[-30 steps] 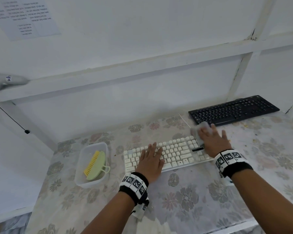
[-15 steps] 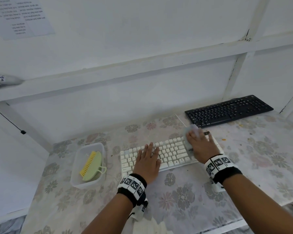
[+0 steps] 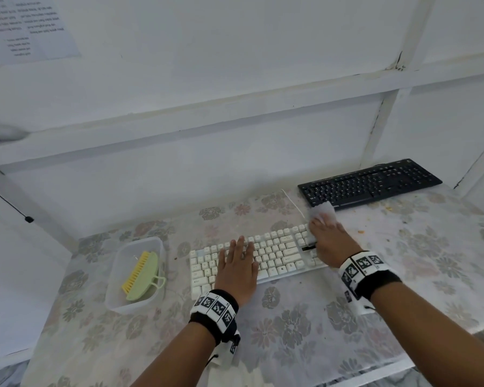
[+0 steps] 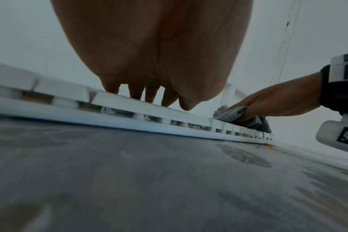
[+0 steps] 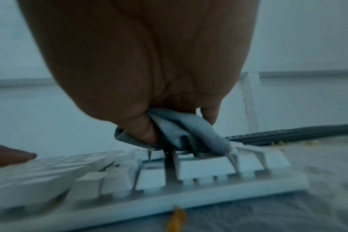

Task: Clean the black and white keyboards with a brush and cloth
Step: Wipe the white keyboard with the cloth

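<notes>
The white keyboard (image 3: 277, 254) lies in front of me on the flowered tablecloth. My left hand (image 3: 239, 268) lies flat on its left-middle keys with straight fingers (image 4: 136, 94). My right hand (image 3: 329, 238) grips a crumpled grey cloth (image 3: 323, 212) and presses it on the keyboard's right end (image 5: 207, 166); the thumb and fingers curl round the cloth (image 5: 185, 130). The black keyboard (image 3: 369, 182) lies farther back at the right. A green brush with yellow bristles (image 3: 141, 275) lies in a clear plastic tub (image 3: 115, 298) at the left.
Orange crumbs (image 3: 361, 231) are scattered on the cloth-covered table (image 3: 291, 331) right of the white keyboard and near the black one. A white wall with a ledge (image 3: 235, 113) stands close behind. The table's front edge (image 3: 375, 367) runs under my forearms.
My right hand has slid the cloth along the right end of the white keyboard, from the keys toward its back edge. The left hand has stayed flat on the keys.
</notes>
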